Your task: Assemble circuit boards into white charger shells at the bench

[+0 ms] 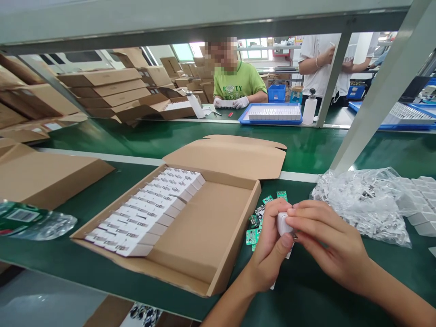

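Observation:
My left hand is closed around a small white plastic housing, holding it above the green bench. From the other side, the fingers of my right hand pinch the same piece. A small metal part shows under my right fingertips, too small to name. Green circuit boards lie in a loose pile behind and left of my left hand. To the left stands an open cardboard box, its left part filled with rows of white housings with metal pieces on top.
A clear plastic bag of small parts lies right of my hands, beside white housings. A plastic bottle lies at the left edge. Metal posts rise from the bench. A gloved co-worker sits opposite, behind a blue tray.

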The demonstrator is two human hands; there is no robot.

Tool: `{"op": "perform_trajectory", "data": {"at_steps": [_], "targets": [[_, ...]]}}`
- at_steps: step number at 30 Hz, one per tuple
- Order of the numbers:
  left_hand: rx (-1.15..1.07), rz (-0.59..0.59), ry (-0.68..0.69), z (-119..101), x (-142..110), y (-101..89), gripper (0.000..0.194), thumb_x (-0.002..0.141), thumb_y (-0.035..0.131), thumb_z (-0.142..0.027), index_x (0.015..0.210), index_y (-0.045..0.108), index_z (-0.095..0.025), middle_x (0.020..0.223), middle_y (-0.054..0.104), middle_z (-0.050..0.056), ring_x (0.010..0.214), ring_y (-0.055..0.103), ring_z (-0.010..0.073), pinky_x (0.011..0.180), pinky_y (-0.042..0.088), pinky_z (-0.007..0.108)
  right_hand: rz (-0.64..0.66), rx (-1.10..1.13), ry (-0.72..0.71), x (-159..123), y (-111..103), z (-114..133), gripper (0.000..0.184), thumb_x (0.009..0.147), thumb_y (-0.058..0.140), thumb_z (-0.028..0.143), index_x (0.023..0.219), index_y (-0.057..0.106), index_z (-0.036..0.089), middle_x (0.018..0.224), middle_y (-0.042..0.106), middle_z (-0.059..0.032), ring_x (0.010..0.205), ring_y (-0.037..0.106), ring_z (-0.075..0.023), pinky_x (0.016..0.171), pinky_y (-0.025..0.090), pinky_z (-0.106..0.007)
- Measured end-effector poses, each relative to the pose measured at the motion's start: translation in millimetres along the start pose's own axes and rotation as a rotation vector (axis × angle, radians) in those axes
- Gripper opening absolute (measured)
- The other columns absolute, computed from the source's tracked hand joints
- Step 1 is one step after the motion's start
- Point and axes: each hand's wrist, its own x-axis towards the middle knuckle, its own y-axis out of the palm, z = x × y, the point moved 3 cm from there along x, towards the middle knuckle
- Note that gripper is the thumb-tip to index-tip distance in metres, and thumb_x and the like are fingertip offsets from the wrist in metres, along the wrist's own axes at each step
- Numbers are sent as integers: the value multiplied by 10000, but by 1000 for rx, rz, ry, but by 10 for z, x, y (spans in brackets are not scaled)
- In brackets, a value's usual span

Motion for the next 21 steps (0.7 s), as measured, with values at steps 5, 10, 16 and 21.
{"op": "perform_trajectory", "data": {"at_steps": [5, 10, 16, 21], "targets": [[-197, -30, -129, 46, -10, 27, 288, 935, 490, -450, 1157, 559, -279, 1110, 461, 51, 1088, 459, 224, 1000, 393, 390, 17, 109, 83, 20, -21, -70, 261, 910, 567, 104, 1132, 647, 217, 989, 711, -63, 1071, 625, -207, 938, 554, -387], [-183, 0, -55, 9, -55, 94, 332, 974, 390, -442, 1266, 510, -340, 1229, 463, 57, 1180, 454, 249, 1021, 385, 439, -31, 533, 434, -53, 32, -215, 213, 902, 640, 307, 1114, 660, 295, 1136, 656, -60, 1135, 609, -206, 928, 565, -361], [30, -4, 234, -114, -174, 200, 342, 941, 421, -383, 1275, 487, -342, 1104, 517, 69, 1039, 544, 251, 917, 462, 439, 125, 819, 421, -157, 201, -82, 460, 929, 548, 493, 1354, 500, 323, 1192, 622, -72, 1122, 613, -208, 925, 539, -339], [111, -106, 241, -134, -296, 282, 339, 953, 395, -383, 1276, 496, -365, 1094, 562, 56, 1013, 584, 254, 838, 513, 406, 24, 712, 206, -157, 229, 33, 325, 961, 503, 316, 1277, 553, 251, 1059, 643, -87, 1035, 607, -205, 910, 519, -366]]}}
